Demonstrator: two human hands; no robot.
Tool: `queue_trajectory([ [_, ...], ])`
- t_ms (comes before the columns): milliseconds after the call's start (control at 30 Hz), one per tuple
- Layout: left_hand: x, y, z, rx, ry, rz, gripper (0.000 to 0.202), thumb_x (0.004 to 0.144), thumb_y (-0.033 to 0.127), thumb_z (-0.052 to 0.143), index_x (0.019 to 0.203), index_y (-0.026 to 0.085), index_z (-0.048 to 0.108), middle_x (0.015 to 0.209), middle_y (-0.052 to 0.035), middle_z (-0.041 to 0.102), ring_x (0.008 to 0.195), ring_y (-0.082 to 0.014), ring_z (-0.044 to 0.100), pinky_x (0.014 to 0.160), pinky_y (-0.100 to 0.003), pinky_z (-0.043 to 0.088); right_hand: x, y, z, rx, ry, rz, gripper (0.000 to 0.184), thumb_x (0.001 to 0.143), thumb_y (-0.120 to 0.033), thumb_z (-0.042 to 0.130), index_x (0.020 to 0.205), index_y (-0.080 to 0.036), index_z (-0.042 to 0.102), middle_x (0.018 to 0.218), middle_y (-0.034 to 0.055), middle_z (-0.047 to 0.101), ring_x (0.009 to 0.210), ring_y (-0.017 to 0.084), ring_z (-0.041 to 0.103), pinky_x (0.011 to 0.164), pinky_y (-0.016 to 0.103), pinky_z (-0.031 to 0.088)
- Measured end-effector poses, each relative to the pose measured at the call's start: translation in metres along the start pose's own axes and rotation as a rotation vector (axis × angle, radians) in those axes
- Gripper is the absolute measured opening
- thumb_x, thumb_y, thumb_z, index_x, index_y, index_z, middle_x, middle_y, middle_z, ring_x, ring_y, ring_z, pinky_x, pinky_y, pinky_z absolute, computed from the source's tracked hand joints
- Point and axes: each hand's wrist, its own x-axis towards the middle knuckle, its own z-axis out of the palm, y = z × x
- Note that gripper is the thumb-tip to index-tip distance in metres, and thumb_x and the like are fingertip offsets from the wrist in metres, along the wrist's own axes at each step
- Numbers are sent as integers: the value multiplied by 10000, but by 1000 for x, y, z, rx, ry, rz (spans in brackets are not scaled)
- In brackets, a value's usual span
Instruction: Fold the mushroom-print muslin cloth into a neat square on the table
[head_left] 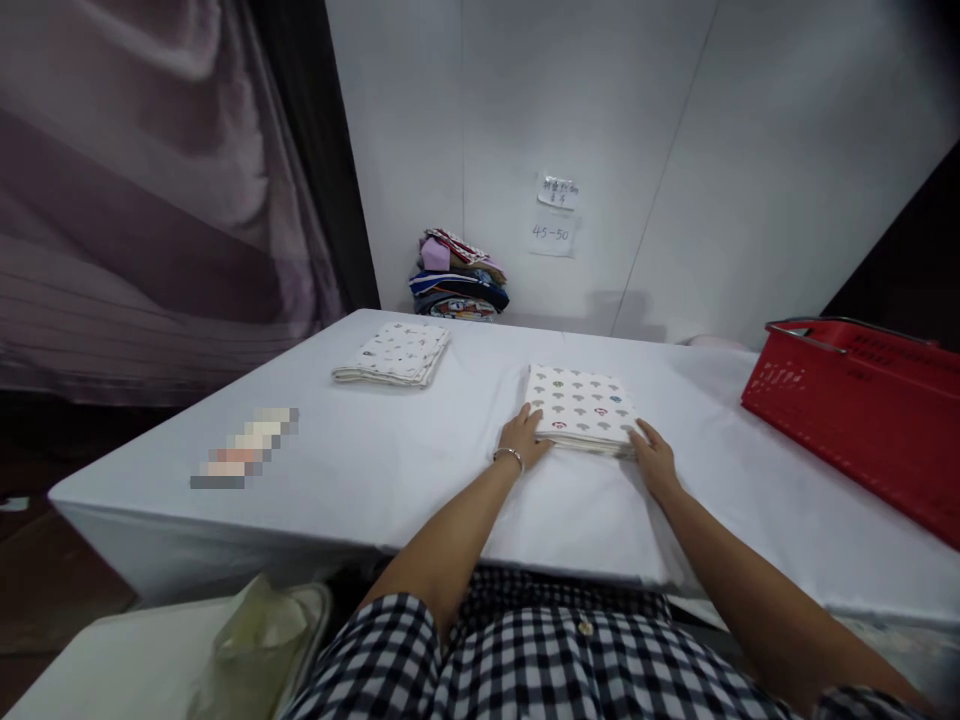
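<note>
White-draped table (360,470) before a pale wall: a person's left hand (521,437) and right hand (654,458), fingers flat and loosely spread, closed on nothing, rest against the near corners of a folded white cloth printed with small fan motifs (581,405), which lies flat between them. The fold appears to be getting squared; lifting it would call for fingers under both edges. A second folded printed cloth (395,353) lies well beyond the left hand, and a red plastic basket (862,400) sits well off the right. The table's near edge runs behind the wrists.
</note>
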Motion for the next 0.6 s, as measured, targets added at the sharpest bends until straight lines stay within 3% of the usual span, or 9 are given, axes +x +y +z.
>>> queue_trajectory([
  [367, -5, 1, 4, -10, 53, 8, 666, 768, 412, 555, 1360, 180, 358, 1487, -119, 207, 1305, -278, 307, 1056, -413, 280, -5, -8, 0, -17, -3, 109, 544, 751, -480, 552, 1217, -199, 565, 1264, 74, 548, 1168, 273, 487, 986, 399, 387],
  [533, -18, -1, 5, -39, 103, 20, 670, 760, 315, 556, 1379, 199, 329, 1494, -92, 202, 1301, -270, 317, 1051, -426, 310, -19, -3, -7, -106, -30, 127, 572, 735, -509, 546, 1249, -259, 534, 1330, 25, 491, 1245, 304, 406, 1034, 465, 346],
  [600, -24, -3, 6, -31, 130, 36, 698, 745, 264, 556, 1394, 222, 301, 1496, -72, 201, 1307, -274, 309, 1043, -438, 327, -27, 4, -11, -137, -43, 177, 570, 692, -512, 579, 1238, -356, 526, 1345, -36, 470, 1279, 303, 361, 1076, 484, 309],
])
